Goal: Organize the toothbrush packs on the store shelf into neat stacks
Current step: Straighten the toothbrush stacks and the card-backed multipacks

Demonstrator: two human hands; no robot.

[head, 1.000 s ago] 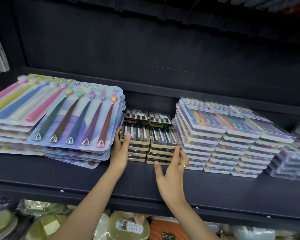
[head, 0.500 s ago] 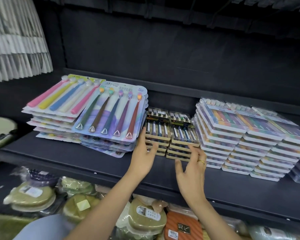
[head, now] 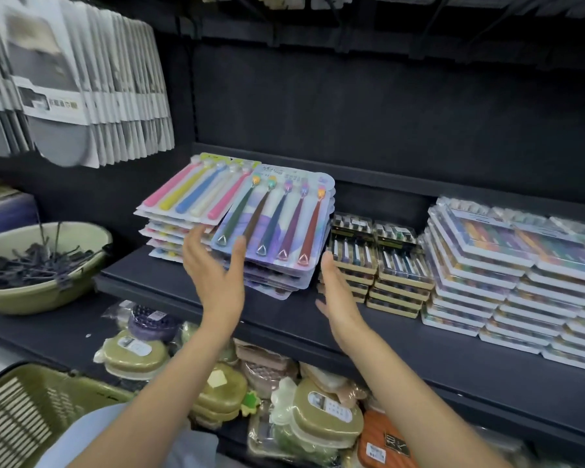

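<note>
Both your hands hang open in front of the shelf (head: 217,309), palms facing each other and holding nothing. Your left hand (head: 213,275) has its fingers (head: 191,246) straight and loosely spread, just short of the two big piles. Your right hand (head: 338,298) is the same, fingers straight, in front of the small gold-edged packs (head: 375,268).

The toothbrush packs all lie flat on that one shelf. Farthest left is a pile of pastel brushes (head: 190,194), five brushes to the top card. Overlapping its right edge sits the pile of dark-handled brushes (head: 277,224), also five to the card, skewed with its lower cards fanned out at the front. Next come two piles of the small packs, side by side, roughly five high. At the right stand the boxed packs (head: 487,265) in stepped rows; I cannot count them.

These big cards look light, thin and bendy, with slick plastic faces, so expect them to slide over one another. Take the whole skewed pile by its two long sides, palms flat, and square it; a pinch at one corner would likely bend the card.
</note>
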